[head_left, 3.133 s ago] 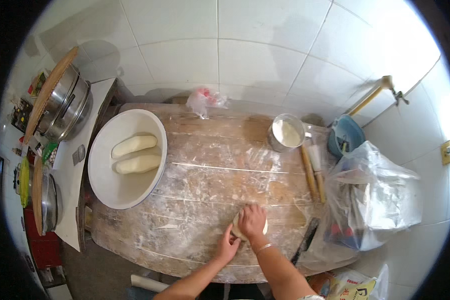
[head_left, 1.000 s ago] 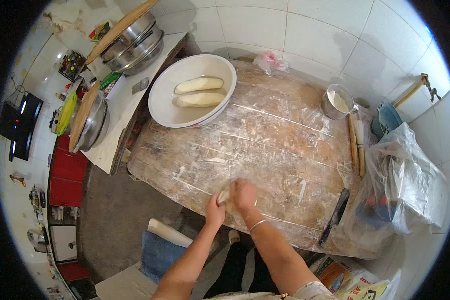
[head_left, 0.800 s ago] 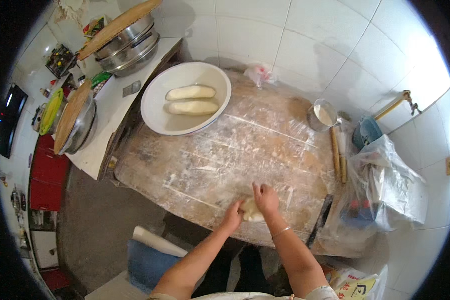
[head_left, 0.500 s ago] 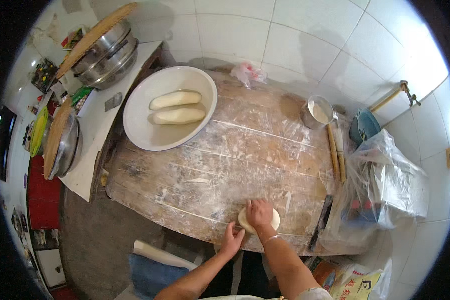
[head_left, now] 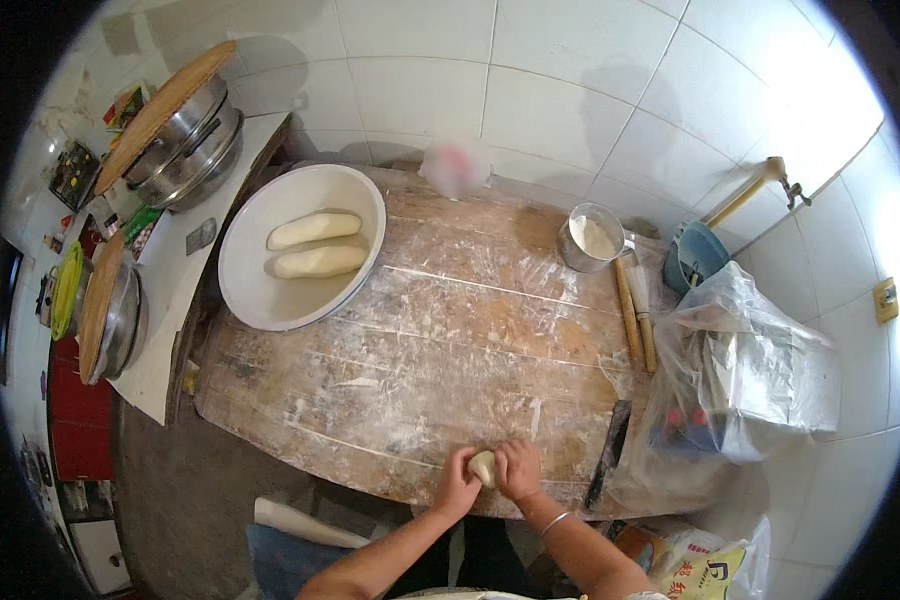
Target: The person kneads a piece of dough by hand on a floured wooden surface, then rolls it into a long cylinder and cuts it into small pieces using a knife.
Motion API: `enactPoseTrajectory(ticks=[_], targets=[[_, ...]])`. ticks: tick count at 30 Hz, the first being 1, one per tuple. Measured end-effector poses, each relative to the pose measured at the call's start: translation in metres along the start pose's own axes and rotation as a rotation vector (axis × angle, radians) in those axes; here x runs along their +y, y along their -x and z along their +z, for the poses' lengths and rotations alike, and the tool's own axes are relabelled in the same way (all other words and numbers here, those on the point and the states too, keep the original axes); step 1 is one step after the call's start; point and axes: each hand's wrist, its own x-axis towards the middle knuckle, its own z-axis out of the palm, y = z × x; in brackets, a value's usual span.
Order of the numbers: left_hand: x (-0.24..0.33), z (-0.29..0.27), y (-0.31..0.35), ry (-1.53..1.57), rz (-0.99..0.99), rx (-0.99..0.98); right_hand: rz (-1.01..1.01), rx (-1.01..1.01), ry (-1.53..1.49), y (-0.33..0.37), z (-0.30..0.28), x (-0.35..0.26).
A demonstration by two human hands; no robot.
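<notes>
Weathered wood, streaked with flour: the bench point(head_left: 440, 370) is filling the middle of the view. At its right end a box under clear plastic point(head_left: 755, 375) is catching the light. Far left, a white bowl point(head_left: 248, 265) is sitting on the bench, and inside it two dough rolls point(head_left: 318, 262) are lying side by side. To the right, a dark blade point(head_left: 608, 455) is lying near the plastic, and a metal mug point(head_left: 577, 259) of flour is standing by the back wall.

Main change is happening at the near edge. Half a second ago the right hand point(head_left: 518, 468) was pressing a wide, flat round, with the left hand point(head_left: 457, 484) at its side. Now both hands are facing each other, fingers curling inward, each grip clamping one side of the dough piece point(head_left: 483, 468). Only a small pale lump of it is showing between them, over the bench by its near edge; whether its underside is touching the wood, I cannot tell.

Judging from this, the work is turning from pressing flat to gathering in, the dough being folded or bunched rather than spread. Bowl and rolls are staying as they were, untouched.
</notes>
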Motion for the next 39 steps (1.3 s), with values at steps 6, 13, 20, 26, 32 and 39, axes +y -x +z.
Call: enactPoseTrajectory(ticks=[6,13,20,26,32,39], targets=[[-0.045,0.034,0.006,0.429,-0.277,0.179,0.167,0.071,0.127,-0.056,0.049,0.018],[0.0,-0.027,-0.062,0.176,-0.391,0.097,0.806,-0.18,-0.389,-0.121,0.036,-0.018],[-0.047,-0.103,0.008,-0.215,0.037,0.112,-0.293,-0.085,-0.148,-0.05,0.069,-0.101],[-0.036,-0.097,-0.004,0.779,-0.642,0.3,-0.059,-0.229,0.123,-0.126,0.135,-0.102],[-0.057,-0.109,-0.079,0.369,-0.357,0.318,0.433,-0.347,-0.144,-0.173,0.131,-0.101],[-0.025,-0.104,-0.039,-0.142,0.009,0.224,-0.126,-0.166,0.006,-0.088,0.081,-0.091]])
